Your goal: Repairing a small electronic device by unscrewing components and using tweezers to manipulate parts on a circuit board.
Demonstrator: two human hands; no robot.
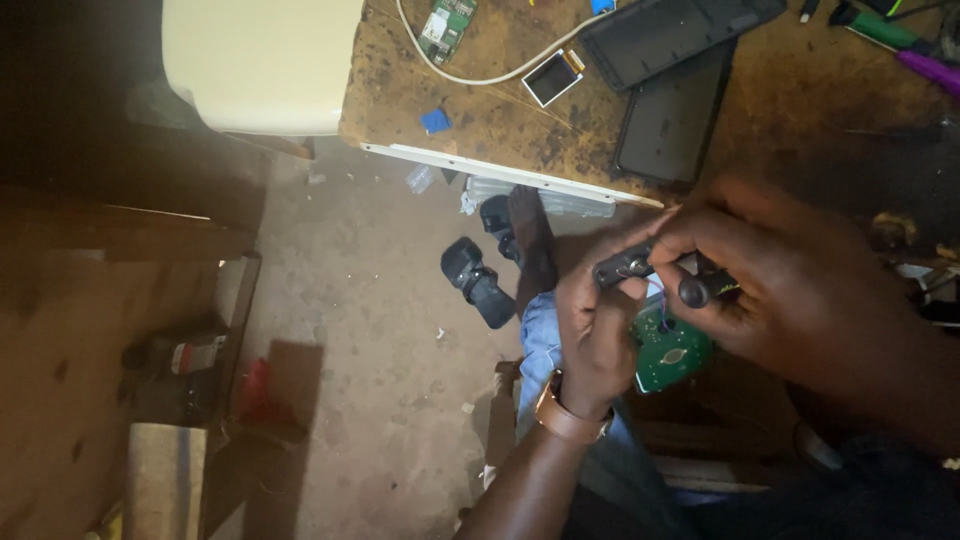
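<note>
Left hand (592,335) grips small black part (622,268) over lap, above floor, just off bench (480,130) edge. Right hand (770,275) clenched on screwdriver (700,290), tip at part. Green circuit board (668,352) hangs below. Risk: tip slips, part or board drops to floor (380,300). Containers: open black case (670,35) on bench, inside looks bare, can't tell for sure.

Circuit board (672,355) lies under both hands, workbench (800,100) beyond.

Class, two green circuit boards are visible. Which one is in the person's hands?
The larger green circuit board, low in the picture beneath both hands over the lap. The smaller circuit board lies untouched on the workbench by a white cable.
</note>
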